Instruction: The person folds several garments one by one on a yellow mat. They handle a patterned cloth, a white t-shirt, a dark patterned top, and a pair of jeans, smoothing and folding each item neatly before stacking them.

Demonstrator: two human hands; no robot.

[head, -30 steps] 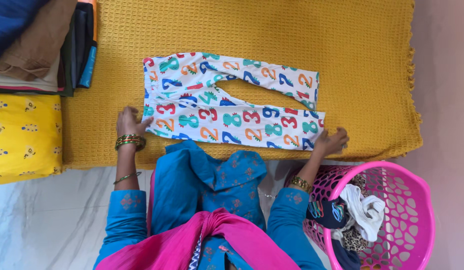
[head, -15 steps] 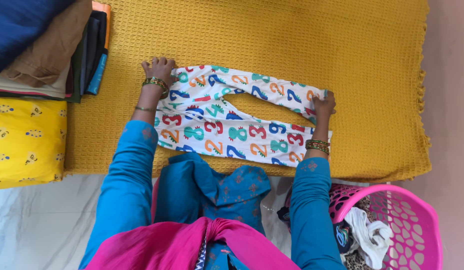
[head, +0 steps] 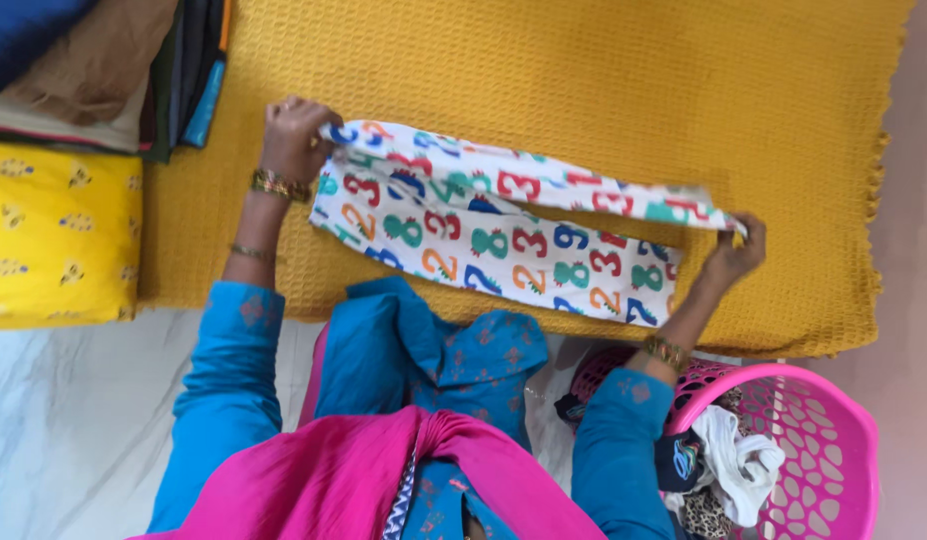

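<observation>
A small pair of white trousers (head: 483, 240) printed with colourful numerals lies on a mustard-yellow waffle blanket (head: 543, 70). My left hand (head: 293, 135) grips the waistband corner at the far left. My right hand (head: 735, 252) pinches the cuff of the far leg at the right. That far leg is lifted off the blanket and stretched taut between both hands, hanging over the near leg, which still lies flat.
A pink plastic laundry basket (head: 833, 420) with several garments stands at the lower right on the pale floor. A stack of folded clothes (head: 93, 70) sits at the upper left, above a yellow patterned cushion (head: 53, 235). The blanket's fringed edge runs down the right.
Both hands went from the near edge to the far leg, gripped its waistband corner and cuff, and lifted it toward me over the near leg.
</observation>
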